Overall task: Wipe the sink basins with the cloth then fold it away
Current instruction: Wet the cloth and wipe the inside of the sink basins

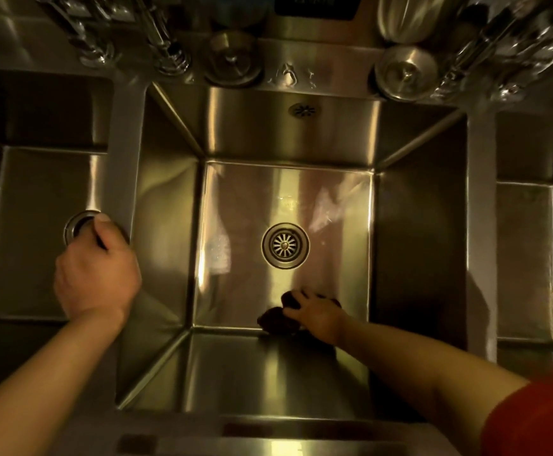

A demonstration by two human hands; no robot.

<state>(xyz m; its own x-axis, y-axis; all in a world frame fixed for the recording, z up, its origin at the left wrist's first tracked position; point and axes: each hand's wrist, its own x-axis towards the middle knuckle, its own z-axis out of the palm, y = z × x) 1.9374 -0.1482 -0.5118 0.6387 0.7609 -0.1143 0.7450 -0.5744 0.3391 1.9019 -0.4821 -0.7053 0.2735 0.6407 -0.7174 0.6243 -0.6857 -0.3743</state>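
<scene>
1. One dark cloth lies bunched on the floor of the middle basin, near its front edge and just short of the round drain.
2. Pressing down on it, the right hand has its fingers curled over the cloth, clamped on the fabric.
3. Over at the divider between the basins, the left hand rests on the steel ridge, fingers curled together and holding nothing.
4. Beneath that hand, the left basin shows part of its own drain ring.
5. Behind the sinks, two round metal strainers sit on the wet back ledge, flanked by faucet stems and glassware.
6. At lower right, a red sleeve covers the upper arm.
</scene>
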